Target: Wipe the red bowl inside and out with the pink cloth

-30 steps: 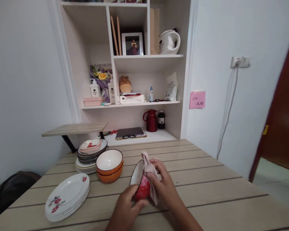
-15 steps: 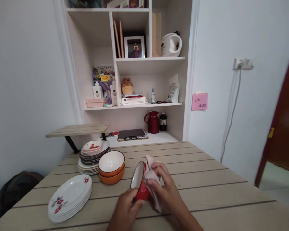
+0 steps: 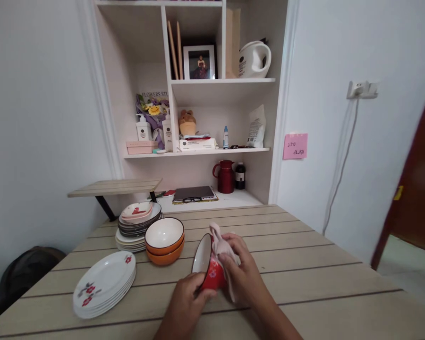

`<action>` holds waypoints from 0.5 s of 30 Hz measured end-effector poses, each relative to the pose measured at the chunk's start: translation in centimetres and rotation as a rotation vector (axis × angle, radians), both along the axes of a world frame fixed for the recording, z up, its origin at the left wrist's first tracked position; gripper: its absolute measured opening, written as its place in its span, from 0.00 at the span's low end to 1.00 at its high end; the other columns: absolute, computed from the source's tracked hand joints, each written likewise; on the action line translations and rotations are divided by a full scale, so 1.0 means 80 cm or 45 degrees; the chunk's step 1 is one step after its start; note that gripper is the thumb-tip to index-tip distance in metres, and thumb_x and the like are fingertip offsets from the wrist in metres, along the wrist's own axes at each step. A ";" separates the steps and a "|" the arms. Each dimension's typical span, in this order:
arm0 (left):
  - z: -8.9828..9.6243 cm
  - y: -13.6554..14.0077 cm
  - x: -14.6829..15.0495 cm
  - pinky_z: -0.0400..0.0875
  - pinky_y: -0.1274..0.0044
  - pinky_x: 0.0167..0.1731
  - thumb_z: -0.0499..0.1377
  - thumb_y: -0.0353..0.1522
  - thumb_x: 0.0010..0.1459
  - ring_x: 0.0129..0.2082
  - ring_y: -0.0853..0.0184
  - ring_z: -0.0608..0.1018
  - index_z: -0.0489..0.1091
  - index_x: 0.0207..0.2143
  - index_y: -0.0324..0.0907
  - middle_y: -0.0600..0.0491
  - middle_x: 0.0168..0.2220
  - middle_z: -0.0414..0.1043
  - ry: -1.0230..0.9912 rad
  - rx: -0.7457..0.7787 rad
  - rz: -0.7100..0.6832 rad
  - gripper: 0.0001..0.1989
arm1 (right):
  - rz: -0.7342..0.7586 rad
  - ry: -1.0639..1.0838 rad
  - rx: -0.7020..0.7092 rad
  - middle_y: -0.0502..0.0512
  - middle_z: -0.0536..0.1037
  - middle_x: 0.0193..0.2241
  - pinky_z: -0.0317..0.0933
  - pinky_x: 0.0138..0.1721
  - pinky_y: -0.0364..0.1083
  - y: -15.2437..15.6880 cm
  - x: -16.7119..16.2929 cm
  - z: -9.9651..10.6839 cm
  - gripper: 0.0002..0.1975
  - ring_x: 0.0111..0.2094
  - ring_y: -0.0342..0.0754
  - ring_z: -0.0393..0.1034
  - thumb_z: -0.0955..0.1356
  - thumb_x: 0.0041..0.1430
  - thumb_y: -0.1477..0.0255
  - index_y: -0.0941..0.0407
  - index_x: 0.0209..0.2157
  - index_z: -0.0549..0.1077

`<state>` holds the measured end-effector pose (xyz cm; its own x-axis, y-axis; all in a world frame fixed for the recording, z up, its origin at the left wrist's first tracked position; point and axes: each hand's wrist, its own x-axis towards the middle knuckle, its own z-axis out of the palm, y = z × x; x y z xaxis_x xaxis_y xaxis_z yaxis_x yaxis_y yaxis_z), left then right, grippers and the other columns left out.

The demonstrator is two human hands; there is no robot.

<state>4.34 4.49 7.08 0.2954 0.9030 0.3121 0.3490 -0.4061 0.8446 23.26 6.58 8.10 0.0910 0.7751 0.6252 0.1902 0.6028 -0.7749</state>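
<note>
One red, flower-patterned, round bowl of ceramic appearance (image 3: 212, 279), white inside and dark at the rim, was found between the fingers of the left hand (image 3: 184, 296) and those of the right hand (image 3: 242, 270). It was tipped on its side, its mouth turned left, above the left fingers, and its base towards the right palm. Whether it touched the pale, flat, slatted wood-look table (image 3: 304, 283) beneath the fingers could not be determined.

The left thumb and forefinger were closed to a narrow pinch at the lower rim; how the remaining fingers lay could not be made out. The right fingers were partly curled, bunching a pale pink, soft fabric cloth (image 3: 219, 249) against the bowl's outer wall. Loose cloth stood above the right fingertips and hung below them.

Handling assessment: the bowl was judged stiff, of modest weight and breakable, the rim being likeliest to chip. Its smooth surface was judged prone to slip under a light pinch, more so if damp; moisture could not be confirmed. The cloth was judged light and limp. The advisable hold was left fingers spread below the rim, thumb opposite, with right fingers backing the base through the cloth.

Beyond the left fingers, two nested, orange, round ceramic-looking bowls (image 3: 165, 255) stood upright; to their left lay stacked flat, white, flower-printed plates (image 3: 106, 278).
</note>
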 end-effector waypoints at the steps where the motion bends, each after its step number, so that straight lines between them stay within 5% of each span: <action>1: 0.000 -0.001 0.001 0.63 0.76 0.34 0.61 0.39 0.52 0.30 0.63 0.68 0.68 0.25 0.44 0.54 0.27 0.70 -0.006 -0.010 -0.020 0.09 | -0.041 0.028 -0.039 0.58 0.79 0.46 0.64 0.55 0.54 0.001 0.001 0.000 0.09 0.51 0.59 0.73 0.69 0.64 0.63 0.51 0.41 0.78; 3: -0.002 -0.001 0.002 0.62 0.76 0.33 0.61 0.39 0.51 0.30 0.63 0.67 0.68 0.25 0.44 0.55 0.27 0.69 -0.002 -0.030 -0.046 0.09 | -0.096 0.066 -0.083 0.58 0.79 0.44 0.66 0.53 0.55 0.001 0.002 0.000 0.11 0.48 0.59 0.74 0.67 0.65 0.62 0.51 0.44 0.78; 8: -0.004 0.001 0.008 0.59 0.77 0.30 0.60 0.39 0.49 0.28 0.66 0.64 0.63 0.23 0.44 0.57 0.25 0.63 0.004 -0.054 -0.038 0.10 | 0.055 -0.014 0.061 0.59 0.77 0.54 0.61 0.61 0.55 -0.006 -0.002 0.006 0.04 0.59 0.60 0.69 0.72 0.61 0.66 0.50 0.36 0.80; 15: -0.001 0.000 0.010 0.58 0.77 0.30 0.59 0.37 0.50 0.28 0.67 0.64 0.64 0.23 0.44 0.58 0.25 0.63 0.008 -0.063 -0.046 0.09 | -0.005 0.082 -0.079 0.60 0.78 0.51 0.64 0.59 0.57 -0.002 0.003 0.005 0.12 0.54 0.60 0.72 0.71 0.62 0.62 0.50 0.44 0.80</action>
